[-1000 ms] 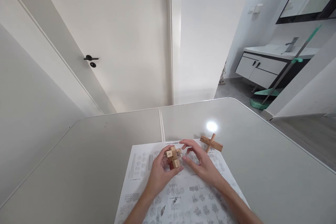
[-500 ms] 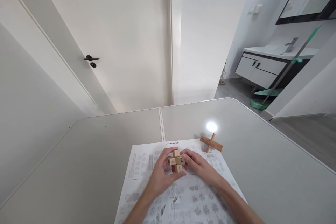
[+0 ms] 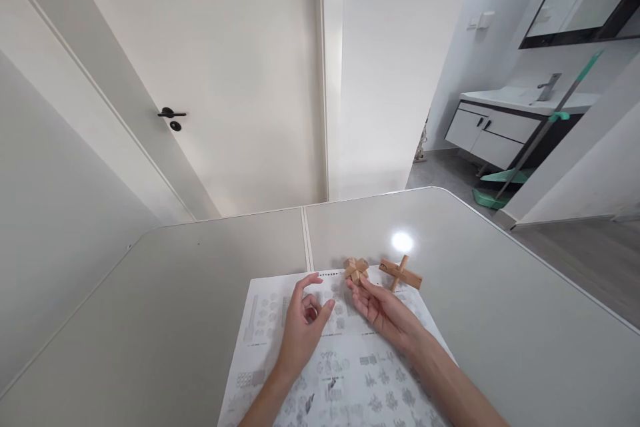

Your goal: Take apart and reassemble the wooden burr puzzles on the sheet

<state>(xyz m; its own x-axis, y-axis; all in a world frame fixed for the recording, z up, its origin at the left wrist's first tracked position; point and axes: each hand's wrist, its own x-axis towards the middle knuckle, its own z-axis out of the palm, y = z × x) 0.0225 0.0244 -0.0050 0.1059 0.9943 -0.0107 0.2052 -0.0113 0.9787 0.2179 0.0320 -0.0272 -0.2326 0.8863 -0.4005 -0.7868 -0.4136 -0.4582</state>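
Note:
A small wooden burr puzzle (image 3: 356, 269), made of interlocked blocks, is at the top edge of the printed sheet (image 3: 345, 347). The thumb and fingertips of my right hand (image 3: 383, 312) pinch its near side. I cannot tell whether it rests on the table or is slightly raised. To the left, my left hand (image 3: 306, 323) is held above the paper, its fingers curved and apart, with nothing in it. Just right of the puzzle lies a wooden cross of two pieces (image 3: 401, 273), on the sheet's upper right corner.
The grey table (image 3: 150, 320) has a seam running back from the sheet. Beyond it stand a closed white door (image 3: 240, 80) with a black handle (image 3: 171, 113) and, at right, a washbasin cabinet (image 3: 493, 127) with a green dustpan (image 3: 490, 199) near it.
The wooden puzzle has moved from between both hands, away and slightly right, to the sheet's top edge. My left hand has let go of it. The cross has stayed put.

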